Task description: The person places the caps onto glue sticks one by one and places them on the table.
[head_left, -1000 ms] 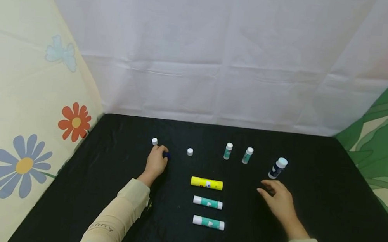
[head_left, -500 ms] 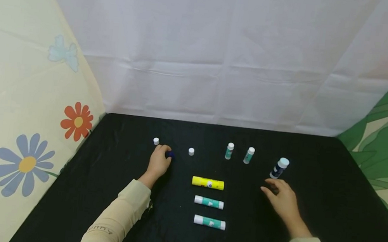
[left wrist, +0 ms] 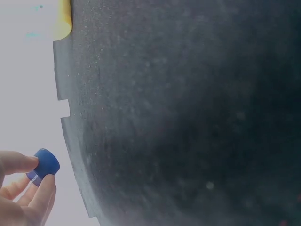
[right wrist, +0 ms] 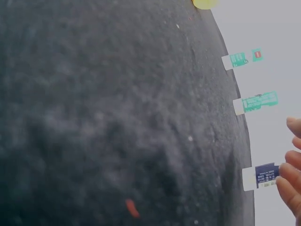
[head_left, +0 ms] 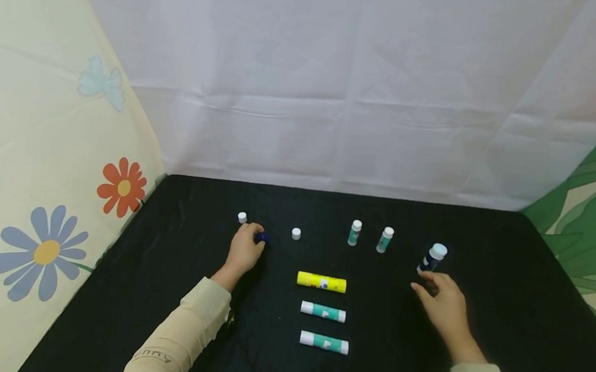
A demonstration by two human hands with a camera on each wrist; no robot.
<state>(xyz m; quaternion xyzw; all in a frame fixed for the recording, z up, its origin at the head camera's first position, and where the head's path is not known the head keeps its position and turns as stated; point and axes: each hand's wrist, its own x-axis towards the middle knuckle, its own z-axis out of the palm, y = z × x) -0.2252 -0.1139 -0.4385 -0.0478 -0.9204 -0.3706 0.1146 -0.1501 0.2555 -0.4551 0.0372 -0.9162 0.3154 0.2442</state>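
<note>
My left hand [head_left: 245, 248] pinches a blue cap [left wrist: 46, 162] between thumb and fingers at the left of the black table, just in front of a small white cap [head_left: 242, 217]. On the right, a dark blue glue stick [head_left: 432, 258] with a white end stands upright. My right hand [head_left: 445, 302] is at its near side, thumb and fingers apart and holding nothing; whether a fingertip touches the stick I cannot tell. Two small green-and-white glue sticks, one at the left [head_left: 355, 233] and one at the right [head_left: 385, 240], stand farther back.
Another white cap [head_left: 296, 234] stands right of my left hand. A yellow glue stick [head_left: 321, 282] and two green-and-white glue sticks, an upper [head_left: 323, 312] and a lower one [head_left: 324, 342], lie in a column between my arms. A white cloth [head_left: 307, 91] hangs behind the table.
My right hand has moved slightly up and right, closer to the dark blue glue stick. My left hand stays at nearly the same spot with the blue cap. The head view has shifted slightly.
</note>
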